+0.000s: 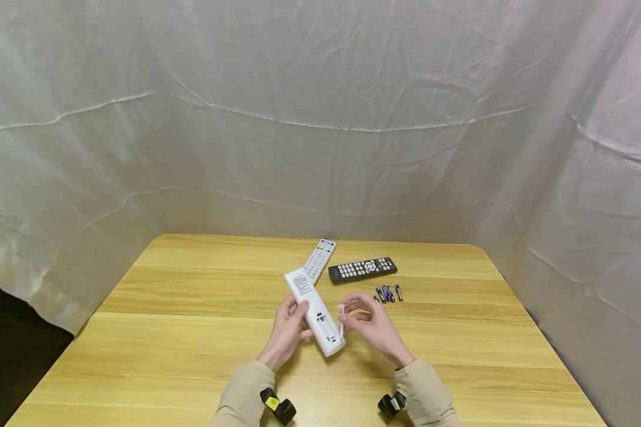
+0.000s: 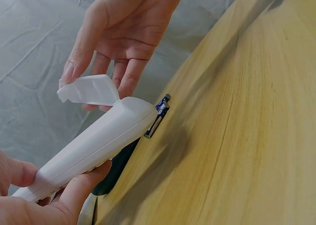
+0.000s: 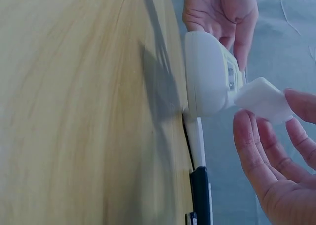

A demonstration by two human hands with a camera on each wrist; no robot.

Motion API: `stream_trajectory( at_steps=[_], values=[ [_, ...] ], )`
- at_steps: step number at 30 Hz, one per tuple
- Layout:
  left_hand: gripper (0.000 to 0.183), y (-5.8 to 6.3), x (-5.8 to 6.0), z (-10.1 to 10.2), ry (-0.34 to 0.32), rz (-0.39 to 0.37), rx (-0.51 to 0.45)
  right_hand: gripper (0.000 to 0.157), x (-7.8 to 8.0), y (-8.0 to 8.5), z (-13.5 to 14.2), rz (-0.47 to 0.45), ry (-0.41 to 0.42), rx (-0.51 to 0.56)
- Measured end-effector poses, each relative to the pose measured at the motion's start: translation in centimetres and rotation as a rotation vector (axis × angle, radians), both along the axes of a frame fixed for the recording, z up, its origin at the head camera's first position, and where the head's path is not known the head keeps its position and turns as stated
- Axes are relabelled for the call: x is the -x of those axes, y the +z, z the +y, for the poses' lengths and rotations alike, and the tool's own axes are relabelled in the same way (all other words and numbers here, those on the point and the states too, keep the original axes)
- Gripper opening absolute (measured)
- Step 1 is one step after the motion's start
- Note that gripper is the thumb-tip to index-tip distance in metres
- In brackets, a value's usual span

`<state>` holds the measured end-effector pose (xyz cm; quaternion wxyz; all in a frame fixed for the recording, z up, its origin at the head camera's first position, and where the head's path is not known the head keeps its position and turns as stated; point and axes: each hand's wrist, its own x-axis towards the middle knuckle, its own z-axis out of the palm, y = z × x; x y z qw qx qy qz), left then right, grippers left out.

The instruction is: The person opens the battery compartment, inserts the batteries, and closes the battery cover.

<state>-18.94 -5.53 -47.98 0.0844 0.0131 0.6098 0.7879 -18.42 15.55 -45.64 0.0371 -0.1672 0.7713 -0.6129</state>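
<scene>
My left hand (image 1: 288, 330) grips a white remote control (image 1: 306, 293) by its side, back face up and tilted above the table. Its battery compartment (image 1: 326, 325) lies uncovered, showing small dark parts and metal contacts. Between the thumb and fingers of my right hand (image 1: 373, 325) is the white battery cover (image 2: 91, 90), pinched at its outer edge. The cover stands up at an angle from the remote, its other end touching the remote's near end in the left wrist view. In the right wrist view the cover (image 3: 264, 100) hides part of the compartment.
A second white remote (image 1: 320, 258) lies buttons up behind the held one, partly covered by it. A black remote (image 1: 363, 270) lies to its right. Several blue batteries (image 1: 388, 293) are grouped beyond my right hand. Grey cloth (image 1: 320, 166) hangs around the wooden table (image 1: 181, 332).
</scene>
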Motion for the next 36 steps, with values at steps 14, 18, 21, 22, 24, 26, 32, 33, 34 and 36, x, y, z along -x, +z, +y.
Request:
stream_trajectory(
  at_steps=[14, 18, 21, 22, 24, 26, 32, 33, 34, 36],
  values=[
    [0.044, -0.3, 0.0, -0.3, 0.002, -0.012, -0.016, 0.04, 0.4, -0.8, 2.1, -0.012, -0.039, -0.076],
    [0.043, -0.3, 0.0, -0.3, 0.008, -0.017, -0.025, 0.032, 0.4, -0.9, 2.7, 0.08, -0.113, -0.242],
    [0.043, -0.3, 0.0, -0.3, 0.011, -0.018, -0.03, 0.027, 0.5, -0.9, 3.0, 0.098, -0.15, -0.335],
    [0.043, -0.3, 0.0, -0.3, 0.012, -0.019, -0.031, 0.026, 0.5, -0.9, 3.2, 0.096, -0.16, -0.361],
    [0.043, -0.3, 0.0, -0.4, 0.013, -0.019, -0.032, 0.025, 0.5, -0.8, 3.4, 0.089, -0.177, -0.405],
    [0.043, -0.3, 0.0, -0.4, 0.014, -0.019, -0.033, 0.026, 0.5, -0.7, 3.6, 0.08, -0.189, -0.435],
    [0.043, -0.3, 0.0, -0.5, 0.013, -0.02, -0.029, 0.027, 0.5, -0.5, 4.4, 0.069, -0.212, -0.498],
    [0.044, -0.3, 0.0, -0.5, 0.012, -0.02, -0.028, 0.026, 0.5, -0.4, 4.5, 0.069, -0.217, -0.51],
    [0.044, -0.3, 0.0, -0.5, 0.012, -0.02, -0.028, 0.026, 0.5, -0.4, 4.7, 0.067, -0.223, -0.523],
    [0.044, -0.3, 0.0, -0.5, 0.01, -0.018, -0.027, 0.025, 0.6, -0.4, 5.0, 0.077, -0.231, -0.549]
  ],
)
